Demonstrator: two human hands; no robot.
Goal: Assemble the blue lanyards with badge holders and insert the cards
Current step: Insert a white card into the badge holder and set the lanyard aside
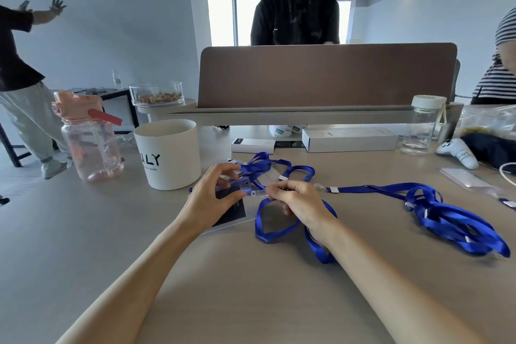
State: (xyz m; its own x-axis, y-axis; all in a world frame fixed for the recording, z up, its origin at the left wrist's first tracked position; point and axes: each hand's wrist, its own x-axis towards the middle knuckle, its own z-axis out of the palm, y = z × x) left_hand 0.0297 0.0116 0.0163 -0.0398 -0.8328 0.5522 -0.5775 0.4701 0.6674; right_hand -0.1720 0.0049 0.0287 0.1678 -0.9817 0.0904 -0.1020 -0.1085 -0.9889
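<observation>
My left hand [216,195] grips a clear badge holder [237,212] with a dark card inside it, just above the table. My right hand [296,200] pinches the clear strap end of a blue lanyard [268,232] right at the holder's top slot. That lanyard loops under my right wrist. Behind my hands lies another blue lanyard [265,166]. A tangle of more blue lanyards [446,218] lies to the right. An empty clear badge holder [465,179] lies at the far right.
A white cup [167,153] and a pink water bottle [89,137] stand at the left. White boxes [349,139], a glass jar [423,126] and a white controller [458,152] sit at the back under a brown divider [326,75]. People stand around.
</observation>
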